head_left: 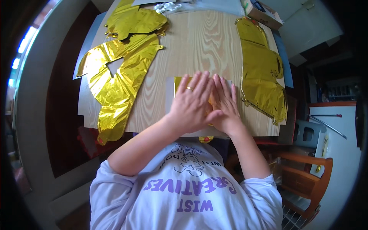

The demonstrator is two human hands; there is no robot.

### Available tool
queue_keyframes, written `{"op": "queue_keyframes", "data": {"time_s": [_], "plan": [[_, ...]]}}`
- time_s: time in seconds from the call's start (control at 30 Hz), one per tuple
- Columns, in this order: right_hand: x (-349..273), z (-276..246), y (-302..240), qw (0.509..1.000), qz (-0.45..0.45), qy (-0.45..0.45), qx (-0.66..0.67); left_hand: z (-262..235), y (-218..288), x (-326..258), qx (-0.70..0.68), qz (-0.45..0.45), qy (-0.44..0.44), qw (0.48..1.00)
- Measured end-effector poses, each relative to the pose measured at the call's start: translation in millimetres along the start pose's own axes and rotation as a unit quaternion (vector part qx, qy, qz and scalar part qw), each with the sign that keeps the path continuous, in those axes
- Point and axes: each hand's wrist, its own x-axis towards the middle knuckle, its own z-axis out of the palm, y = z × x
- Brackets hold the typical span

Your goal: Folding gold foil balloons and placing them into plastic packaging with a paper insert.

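My left hand (191, 101) lies flat, fingers stretched out, on a small folded piece of gold foil (177, 82) near the table's front edge. Beside it my right hand (226, 101) is also flat, its fingers straight and close together. The hands meet along their inner sides and cover most of the foil. A pale, see-through sheet or bag (169, 89) shows around the foil; whether the foil is inside it I cannot tell. Left of my hands lies a flat gold foil balloon (126, 80) with a triangular hole. Another flat gold foil balloon (258, 65) lies on the right.
More gold foil balloons (136, 23) are piled at the far left of the wooden table (199, 42). White ring-like pieces (167, 7) and clear plastic (214, 5) lie at the back. A cardboard box (263, 14) stands at the far right corner. A wooden chair (303, 180) is at the lower right.
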Motion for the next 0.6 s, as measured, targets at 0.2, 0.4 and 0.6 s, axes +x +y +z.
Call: {"op": "queue_keyframes", "data": {"time_s": [0.2,0.4,0.6], "plan": [[-1,-5,-2,1.0,0.008,-0.015,0.011,26,-16,-25,-0.008,-0.015,0.009,1.0],[0,-10,-5,0.999,0.015,-0.028,0.026,18,-15,-30,-0.028,-0.039,-0.002,0.999],[-1,-8,-2,1.0,0.006,-0.003,0.029,16,-18,-30,-0.036,-0.029,-0.015,0.999]]}}
